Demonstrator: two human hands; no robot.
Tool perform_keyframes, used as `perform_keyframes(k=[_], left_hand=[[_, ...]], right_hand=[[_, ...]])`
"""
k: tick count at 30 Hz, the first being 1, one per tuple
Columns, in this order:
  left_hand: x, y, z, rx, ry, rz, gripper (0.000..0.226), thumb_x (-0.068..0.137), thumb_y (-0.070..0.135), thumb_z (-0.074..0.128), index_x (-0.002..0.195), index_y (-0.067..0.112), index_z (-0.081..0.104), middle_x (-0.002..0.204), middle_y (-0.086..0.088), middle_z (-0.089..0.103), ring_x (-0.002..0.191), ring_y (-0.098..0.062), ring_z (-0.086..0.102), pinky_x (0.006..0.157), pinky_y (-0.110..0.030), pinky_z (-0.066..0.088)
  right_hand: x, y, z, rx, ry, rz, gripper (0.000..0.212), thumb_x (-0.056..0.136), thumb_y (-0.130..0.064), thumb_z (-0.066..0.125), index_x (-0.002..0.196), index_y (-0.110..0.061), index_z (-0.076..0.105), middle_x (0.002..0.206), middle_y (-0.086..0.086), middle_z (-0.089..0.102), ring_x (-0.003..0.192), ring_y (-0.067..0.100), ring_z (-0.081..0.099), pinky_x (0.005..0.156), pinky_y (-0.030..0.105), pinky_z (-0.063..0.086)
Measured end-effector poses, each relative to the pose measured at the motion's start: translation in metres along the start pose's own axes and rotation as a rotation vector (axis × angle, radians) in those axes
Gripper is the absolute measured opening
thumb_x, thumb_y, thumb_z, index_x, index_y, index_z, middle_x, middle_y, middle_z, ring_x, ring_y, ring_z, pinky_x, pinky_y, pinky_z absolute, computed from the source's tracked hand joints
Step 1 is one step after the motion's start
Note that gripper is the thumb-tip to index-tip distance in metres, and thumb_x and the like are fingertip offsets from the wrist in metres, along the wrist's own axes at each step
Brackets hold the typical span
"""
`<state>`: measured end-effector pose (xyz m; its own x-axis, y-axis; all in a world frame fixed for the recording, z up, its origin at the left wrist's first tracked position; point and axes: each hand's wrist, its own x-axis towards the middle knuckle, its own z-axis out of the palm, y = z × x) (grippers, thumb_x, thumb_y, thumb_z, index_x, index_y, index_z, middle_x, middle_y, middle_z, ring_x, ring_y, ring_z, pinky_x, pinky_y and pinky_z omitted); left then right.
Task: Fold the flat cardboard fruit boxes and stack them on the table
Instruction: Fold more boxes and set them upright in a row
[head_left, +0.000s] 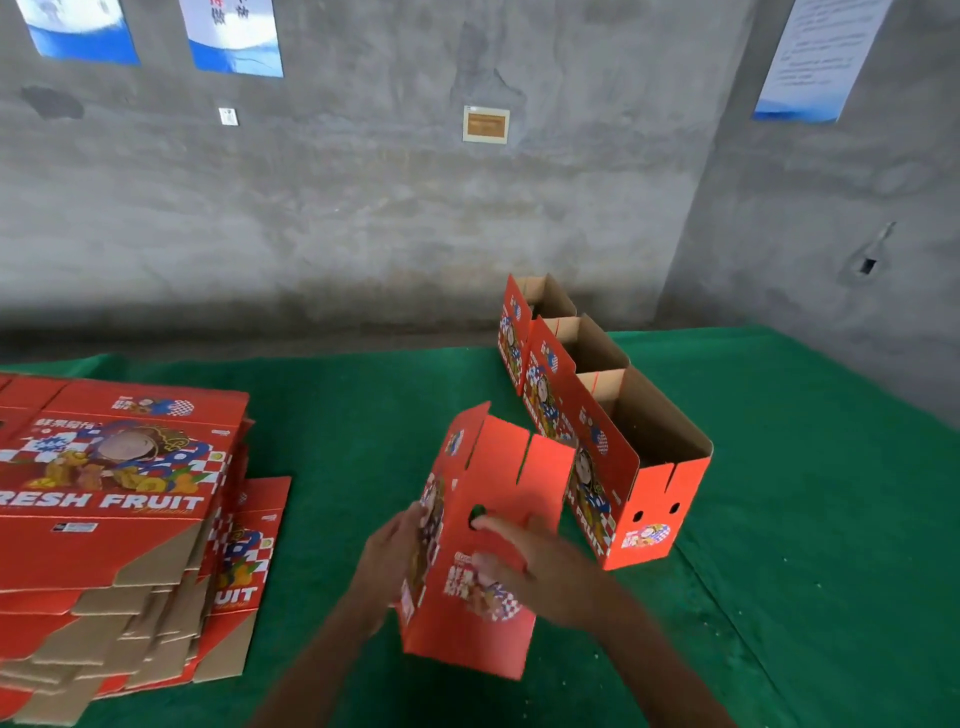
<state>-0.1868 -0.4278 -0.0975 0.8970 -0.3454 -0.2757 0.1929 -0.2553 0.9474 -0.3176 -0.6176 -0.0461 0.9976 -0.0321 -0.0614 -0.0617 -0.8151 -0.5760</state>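
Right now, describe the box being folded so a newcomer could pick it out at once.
On the green table, a stack of flat boxes lies left and a row of three folded boxes stands right. Between them, nearest the camera, is the box being folded. It alone is held, left hand on its side, right hand on its front.

Folded boxes standing open-topped in a row on the table: three, namely the near folded box, the middle folded box and the far folded box. Box being formed between the hands: one. Hands on it: two, the left hand and the right hand. Stack of flat boxes: one stack; the number of sheets in it cannot be counted. Posters on the wall: three. Small wall plates: two.
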Motion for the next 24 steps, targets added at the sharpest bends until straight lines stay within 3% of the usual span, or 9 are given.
perform_keyframes(k=[4,6,10,12,14,17,19,21,24], left_hand=[[-0.025,0.009,0.052,-0.181,-0.107,-0.102,0.058,0.1,0.071,0.028,0.125,0.034,0.066,0.122,0.001,0.072,0.113,-0.022,0.068,0.104,-0.056,0.049],[-0.043,0.001,0.068,-0.265,-0.168,-0.183,0.061,0.095,0.078,0.028,0.135,0.042,0.057,0.133,0.003,0.066,0.119,-0.022,0.064,0.101,-0.06,0.05],[-0.073,-0.023,0.098,-0.28,-0.371,-0.213,0.059,0.09,0.084,0.036,0.145,0.071,0.018,0.151,0.018,0.036,0.139,-0.028,0.042,0.081,-0.067,0.056],[-0.08,-0.028,0.118,-0.261,-0.407,-0.251,0.057,0.081,0.089,0.044,0.133,0.078,0.023,0.136,0.023,0.041,0.125,-0.024,0.049,0.077,-0.068,0.056],[-0.085,-0.031,0.14,-0.249,-0.404,-0.281,0.051,0.074,0.091,0.048,0.12,0.084,0.027,0.118,0.031,0.045,0.101,-0.013,0.057,0.065,-0.056,0.059],[-0.091,-0.036,0.17,-0.228,-0.461,-0.246,0.058,0.071,0.092,0.049,0.124,0.082,0.026,0.114,0.036,0.045,0.094,-0.007,0.057,0.053,-0.046,0.058],[-0.1,-0.037,0.185,-0.218,-0.514,-0.204,0.062,0.075,0.091,0.051,0.131,0.079,0.025,0.124,0.034,0.049,0.1,-0.008,0.064,0.057,-0.046,0.061],[-0.113,-0.036,0.201,-0.198,-0.551,-0.138,0.05,0.093,0.074,0.049,0.136,0.076,0.023,0.132,0.03,0.051,0.103,-0.002,0.068,0.065,-0.046,0.063],[-0.141,-0.033,0.221,-0.178,-0.558,-0.072,0.06,0.1,0.061,0.045,0.15,0.066,0.012,0.159,0.019,0.032,0.136,-0.012,0.051,0.097,-0.061,0.054]], right_hand=[[-0.041,0.024,0.054,-0.369,0.089,-0.007,0.053,0.1,-0.074,0.023,0.15,-0.06,0.015,0.141,0.009,0.032,0.106,0.022,0.063,0.096,0.038,0.056],[-0.075,0.044,0.07,-0.395,0.116,-0.005,0.051,0.1,-0.071,0.028,0.15,-0.064,0.018,0.143,0.012,0.037,0.103,0.019,0.066,0.089,0.031,0.058],[-0.146,0.085,0.078,-0.334,0.202,-0.035,0.048,0.096,-0.051,0.055,0.143,-0.05,0.05,0.128,0.001,0.049,0.083,-0.006,0.055,0.074,0.013,0.057],[-0.171,0.099,0.077,-0.398,0.184,0.001,0.048,0.095,-0.047,0.055,0.143,-0.049,0.051,0.128,0.005,0.053,0.089,0.004,0.064,0.074,0.021,0.061],[-0.186,0.111,0.074,-0.4,0.181,0.064,0.045,0.096,-0.044,0.054,0.141,-0.046,0.053,0.127,0.012,0.056,0.096,0.017,0.069,0.076,0.03,0.063],[-0.207,0.127,0.072,-0.385,0.188,0.124,0.043,0.099,-0.042,0.052,0.142,-0.045,0.048,0.133,0.016,0.053,0.106,0.024,0.066,0.083,0.035,0.063],[-0.222,0.137,0.071,-0.391,0.218,0.164,0.042,0.099,-0.041,0.054,0.141,-0.043,0.052,0.134,0.017,0.052,0.109,0.025,0.066,0.087,0.034,0.062],[-0.239,0.144,0.069,-0.369,0.271,0.204,0.039,0.097,-0.037,0.063,0.136,-0.037,0.062,0.134,0.018,0.055,0.108,0.025,0.068,0.086,0.035,0.062],[-0.266,0.153,0.066,-0.341,0.301,0.227,0.035,0.098,-0.031,0.067,0.133,-0.034,0.067,0.135,0.018,0.056,0.115,0.026,0.066,0.093,0.037,0.059]])
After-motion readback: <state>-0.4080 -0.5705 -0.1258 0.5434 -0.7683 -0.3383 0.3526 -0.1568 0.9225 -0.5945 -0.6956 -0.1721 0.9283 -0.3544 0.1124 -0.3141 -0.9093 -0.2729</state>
